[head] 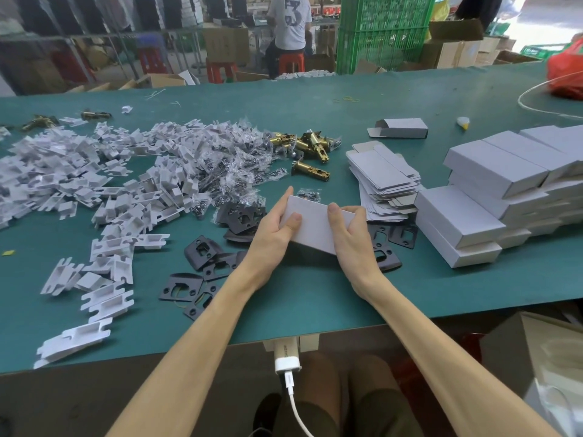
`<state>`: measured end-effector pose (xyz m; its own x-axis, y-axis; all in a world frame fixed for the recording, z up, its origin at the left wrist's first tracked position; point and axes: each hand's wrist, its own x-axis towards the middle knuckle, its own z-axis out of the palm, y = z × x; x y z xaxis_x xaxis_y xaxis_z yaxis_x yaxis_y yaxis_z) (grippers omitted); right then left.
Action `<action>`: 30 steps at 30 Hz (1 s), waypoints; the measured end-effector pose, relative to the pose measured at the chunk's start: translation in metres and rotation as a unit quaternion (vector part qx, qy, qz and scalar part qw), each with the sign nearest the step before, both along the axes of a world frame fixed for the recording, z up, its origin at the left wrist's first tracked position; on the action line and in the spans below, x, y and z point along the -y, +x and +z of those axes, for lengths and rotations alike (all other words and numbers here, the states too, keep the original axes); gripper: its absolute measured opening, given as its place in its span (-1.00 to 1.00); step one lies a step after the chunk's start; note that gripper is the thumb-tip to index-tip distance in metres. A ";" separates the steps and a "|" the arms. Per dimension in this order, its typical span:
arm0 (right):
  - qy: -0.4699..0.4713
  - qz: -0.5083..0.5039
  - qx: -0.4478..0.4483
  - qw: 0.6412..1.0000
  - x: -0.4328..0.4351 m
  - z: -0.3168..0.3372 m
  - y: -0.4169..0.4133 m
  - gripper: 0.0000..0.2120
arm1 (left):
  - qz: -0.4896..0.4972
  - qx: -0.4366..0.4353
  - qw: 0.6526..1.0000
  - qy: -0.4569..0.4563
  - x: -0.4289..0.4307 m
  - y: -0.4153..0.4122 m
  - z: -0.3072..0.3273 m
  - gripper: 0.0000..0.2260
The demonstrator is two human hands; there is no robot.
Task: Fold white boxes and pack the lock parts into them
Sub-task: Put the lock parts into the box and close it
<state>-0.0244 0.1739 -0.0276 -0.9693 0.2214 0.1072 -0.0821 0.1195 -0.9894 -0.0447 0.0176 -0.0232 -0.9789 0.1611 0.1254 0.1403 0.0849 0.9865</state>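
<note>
A white box (315, 220) sits just above the green table (315, 298), held at both ends. My left hand (273, 230) grips its left end, thumb on top. My right hand (350, 234) grips its right end, fingers curled over the far edge. Black strike plates (202, 252) lie around and under the box. Brass latch bolts (310, 146) lie further back. A stack of flat unfolded boxes (383, 178) is right of my hands, and closed white boxes (492, 197) are piled at the right.
A big heap of white plastic inserts (94, 190) and bagged screws (227, 159) covers the left. One open folded box (400, 127) lies at the back. A red bag (566, 72) sits far right. A person on a red stool (291, 63) sits behind the table.
</note>
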 end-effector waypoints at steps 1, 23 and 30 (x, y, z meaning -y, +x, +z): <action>0.005 0.002 0.004 1.000 0.000 0.001 0.001 -0.64 | 0.005 0.002 1.000 0.009 0.001 -0.001 -0.001 -0.49; 0.617 0.081 -0.052 0.781 0.009 0.020 0.013 -0.27 | 0.041 0.015 0.998 0.050 -0.001 0.000 0.000 -0.68; 0.613 -0.049 -0.046 0.788 -0.057 0.066 0.003 -0.39 | 0.003 0.006 0.999 0.051 -0.005 0.007 0.004 -0.65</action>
